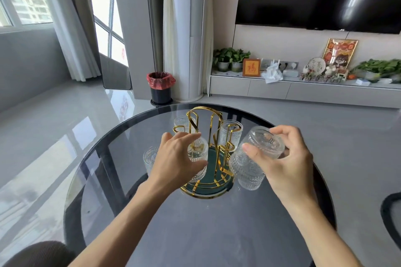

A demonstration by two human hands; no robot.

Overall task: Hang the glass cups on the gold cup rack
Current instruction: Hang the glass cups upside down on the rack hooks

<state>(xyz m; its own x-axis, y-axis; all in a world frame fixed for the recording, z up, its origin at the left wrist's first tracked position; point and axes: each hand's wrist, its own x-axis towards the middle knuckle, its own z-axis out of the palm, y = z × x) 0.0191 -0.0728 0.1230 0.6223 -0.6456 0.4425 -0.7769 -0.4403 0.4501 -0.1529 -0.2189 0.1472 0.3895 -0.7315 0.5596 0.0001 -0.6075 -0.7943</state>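
Note:
The gold cup rack stands on a dark green round base in the middle of the glass table. My left hand grips a ribbed glass cup upside down at the rack's left front arm. My right hand holds a second glass cup, tilted, above the rack's right side. Below it another glass cup sits at the rack's right front. Two more cups hang at the back, one left and one right. A further cup shows left of my left hand.
The round dark glass table has its far edge just behind the rack. A dark chair back curves in at the right. A brown cushion lies at the bottom left. A bin with a red bag stands on the floor beyond.

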